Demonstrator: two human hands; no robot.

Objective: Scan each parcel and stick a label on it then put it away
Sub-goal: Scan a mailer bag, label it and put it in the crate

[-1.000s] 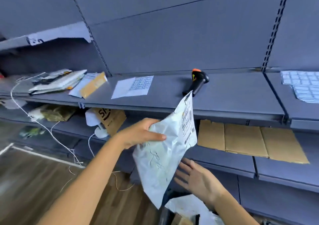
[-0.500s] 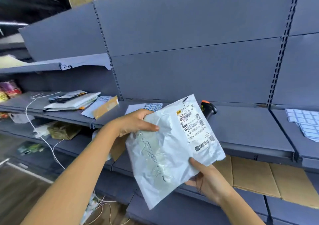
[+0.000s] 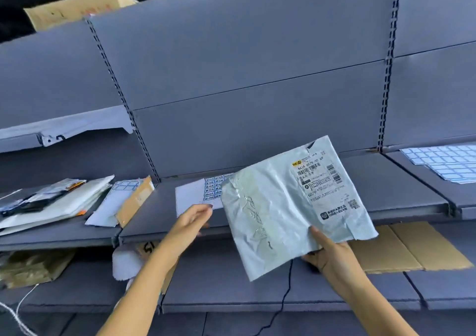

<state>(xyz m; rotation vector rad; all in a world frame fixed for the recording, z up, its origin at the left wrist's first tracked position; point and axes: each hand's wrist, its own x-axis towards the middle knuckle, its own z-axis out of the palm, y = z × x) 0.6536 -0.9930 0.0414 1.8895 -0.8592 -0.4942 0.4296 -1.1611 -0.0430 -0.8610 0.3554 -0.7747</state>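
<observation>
Flat plastic parcel (image 3: 280, 219), pale mint-grey, glossy and heavily creased, roughly rectangular, with a ragged flap at the top corner. Held up tilted in the air in front of the middle shelf (image 3: 401, 183), covering part of its front edge. White shipping label (image 3: 322, 183) stuck on the upper right part: yellow logo, barcodes, dense small print, a square code near the bottom. Faint handwriting down the bare, crumpled left half.

Right hand (image 3: 334, 258) gripping the parcel at its lower right edge, thumb flat on the front, fingers curled behind. Left hand (image 3: 192, 219) holding nothing, fingers loosely extended toward a white sticker sheet (image 3: 192, 197) lying flat on the shelf. Fingertips at the sheet's near edge, contact not clear. Small blue-printed stickers in a grid on the sheet's far right part, partly hidden by the parcel.

Shelving of matt grey-blue sheet metal, slotted uprights between the bays. Further left on the same shelf, a slanting pile of soft white mailers (image 3: 59, 204) and a thin brown cardboard envelope (image 3: 135, 200). Far right, a sheet of blank rectangular labels (image 3: 445, 163). On the shelf below, flattened brown cardboard (image 3: 417, 248), matt and creased, just right of the right hand. Thin black cable (image 3: 284, 294) hanging below the parcel.
</observation>
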